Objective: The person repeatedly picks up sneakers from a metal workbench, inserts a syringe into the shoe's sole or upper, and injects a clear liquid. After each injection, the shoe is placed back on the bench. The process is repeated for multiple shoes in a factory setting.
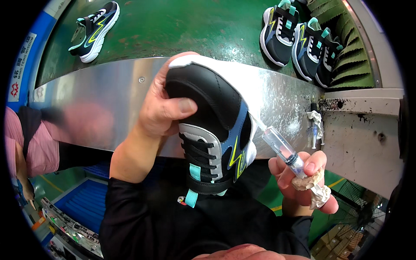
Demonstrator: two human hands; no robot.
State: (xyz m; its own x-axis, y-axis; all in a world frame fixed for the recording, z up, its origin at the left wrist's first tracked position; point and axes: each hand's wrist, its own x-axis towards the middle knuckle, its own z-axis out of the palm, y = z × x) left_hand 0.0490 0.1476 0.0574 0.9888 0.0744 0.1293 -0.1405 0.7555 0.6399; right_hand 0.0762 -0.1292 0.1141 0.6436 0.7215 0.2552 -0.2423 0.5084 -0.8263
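My left hand [160,104] grips the toe end of a black, blue and grey sneaker [203,93], thumb on the toe cap and the other fingers behind it. The shoe is tilted, with its teal pull tab toward me and its white sole on the right. My right hand [299,197] is closed around a clear plastic syringe [279,143]. Crumpled whitish wrapping [320,195] covers the syringe's plunger end. The narrow tip meets the shoe's side, along the line between upper and sole.
A metal ledge [99,91] runs before a green surface [173,26] carrying one sneaker [95,32] at the left and several sneakers [279,37] at the right. Another syringe [315,130] lies at the ledge's right end. A person in pink [34,147] is at the left.
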